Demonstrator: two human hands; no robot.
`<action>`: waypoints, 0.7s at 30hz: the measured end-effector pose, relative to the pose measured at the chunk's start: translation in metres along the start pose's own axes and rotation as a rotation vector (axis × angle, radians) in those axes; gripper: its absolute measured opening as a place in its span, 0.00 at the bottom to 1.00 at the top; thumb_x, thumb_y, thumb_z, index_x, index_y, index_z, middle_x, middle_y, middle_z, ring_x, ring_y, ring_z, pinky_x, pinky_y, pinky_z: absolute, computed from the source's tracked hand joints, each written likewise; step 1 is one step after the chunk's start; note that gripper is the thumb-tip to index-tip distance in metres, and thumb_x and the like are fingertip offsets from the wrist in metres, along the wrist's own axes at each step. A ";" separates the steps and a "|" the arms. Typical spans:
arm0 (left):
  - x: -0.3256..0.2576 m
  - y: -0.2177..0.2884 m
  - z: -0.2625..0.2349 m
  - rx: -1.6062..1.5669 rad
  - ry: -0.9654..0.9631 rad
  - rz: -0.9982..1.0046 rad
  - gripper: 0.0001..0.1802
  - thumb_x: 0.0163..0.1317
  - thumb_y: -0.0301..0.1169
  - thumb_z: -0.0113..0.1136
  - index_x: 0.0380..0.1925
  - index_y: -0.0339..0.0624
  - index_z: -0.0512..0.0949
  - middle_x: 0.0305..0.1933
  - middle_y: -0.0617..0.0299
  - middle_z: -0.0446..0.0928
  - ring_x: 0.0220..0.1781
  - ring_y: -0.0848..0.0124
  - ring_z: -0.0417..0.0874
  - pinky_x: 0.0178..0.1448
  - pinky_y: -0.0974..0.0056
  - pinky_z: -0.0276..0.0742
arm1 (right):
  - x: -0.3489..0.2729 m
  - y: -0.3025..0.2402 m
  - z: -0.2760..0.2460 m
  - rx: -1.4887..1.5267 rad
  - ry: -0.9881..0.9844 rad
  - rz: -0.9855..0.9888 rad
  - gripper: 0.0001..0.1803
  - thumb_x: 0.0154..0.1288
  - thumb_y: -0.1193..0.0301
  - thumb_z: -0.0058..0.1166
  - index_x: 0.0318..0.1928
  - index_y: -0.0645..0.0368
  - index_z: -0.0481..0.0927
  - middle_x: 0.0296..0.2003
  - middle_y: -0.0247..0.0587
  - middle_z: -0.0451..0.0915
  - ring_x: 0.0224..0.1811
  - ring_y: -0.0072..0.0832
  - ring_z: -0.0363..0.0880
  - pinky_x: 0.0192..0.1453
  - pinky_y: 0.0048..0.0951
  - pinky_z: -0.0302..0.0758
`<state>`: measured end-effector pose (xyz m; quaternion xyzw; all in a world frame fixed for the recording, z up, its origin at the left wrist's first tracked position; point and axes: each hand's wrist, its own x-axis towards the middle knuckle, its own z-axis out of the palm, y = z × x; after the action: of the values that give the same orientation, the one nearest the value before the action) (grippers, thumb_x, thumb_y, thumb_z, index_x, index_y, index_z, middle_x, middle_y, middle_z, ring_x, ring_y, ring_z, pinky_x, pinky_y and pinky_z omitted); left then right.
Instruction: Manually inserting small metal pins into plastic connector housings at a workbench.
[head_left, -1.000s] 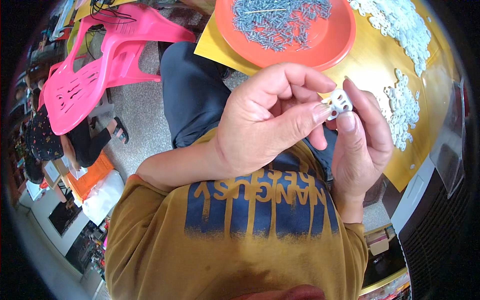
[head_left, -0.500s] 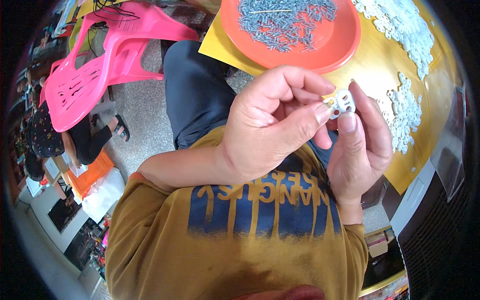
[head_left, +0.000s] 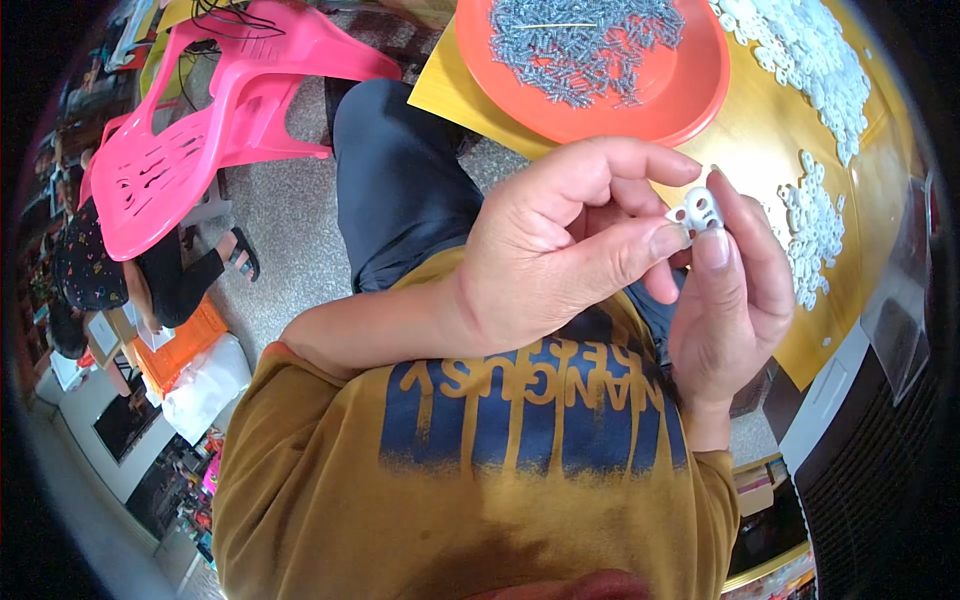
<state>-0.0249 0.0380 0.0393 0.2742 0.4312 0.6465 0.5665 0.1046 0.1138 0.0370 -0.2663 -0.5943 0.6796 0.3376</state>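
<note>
Small white plastic pieces with round holes sit between my two hands, in front of my chest. My left hand reaches across and pinches at their left edge with thumb and fingers. My right hand grips them from the right, its thumb below and index finger behind. The pieces overlap, and fingertips hide part of them, so I cannot tell exactly how they fit together. Just beyond my hands stands a red-orange basin holding many small grey metal screws.
A large heap of white plastic pieces and a smaller one lie on the yellow table. A pink plastic chair stands at the left. Another person sits beyond it, near an orange bag.
Both hands have shifted slightly right. The white pieces, spread side by side before, now overlap more closely between my fingertips.
</note>
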 end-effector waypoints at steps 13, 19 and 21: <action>-0.002 0.002 -0.006 -0.007 -0.062 -0.058 0.19 0.58 0.21 0.47 0.51 0.35 0.62 0.37 0.56 0.73 0.30 0.75 0.77 0.35 0.74 0.74 | 0.006 0.005 0.002 -0.061 -0.030 -0.157 0.15 0.58 0.79 0.45 0.47 0.69 0.69 0.35 0.42 0.72 0.35 0.20 0.70 0.41 0.18 0.67; -0.003 -0.005 -0.009 -0.014 -0.097 -0.003 0.18 0.59 0.20 0.45 0.50 0.35 0.62 0.39 0.53 0.73 0.32 0.73 0.78 0.35 0.72 0.76 | 0.005 0.008 -0.001 -0.102 -0.086 -0.224 0.16 0.56 0.81 0.47 0.47 0.69 0.69 0.37 0.44 0.71 0.37 0.24 0.70 0.42 0.20 0.67; -0.003 -0.007 -0.008 -0.058 -0.114 0.021 0.18 0.59 0.20 0.44 0.51 0.35 0.61 0.40 0.53 0.72 0.32 0.71 0.78 0.36 0.71 0.76 | 0.006 0.008 -0.002 -0.063 -0.106 -0.210 0.16 0.55 0.80 0.48 0.46 0.69 0.70 0.37 0.45 0.72 0.38 0.26 0.71 0.43 0.21 0.67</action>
<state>-0.0279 0.0331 0.0301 0.2987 0.3765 0.6478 0.5910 0.1017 0.1191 0.0287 -0.1769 -0.6571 0.6344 0.3666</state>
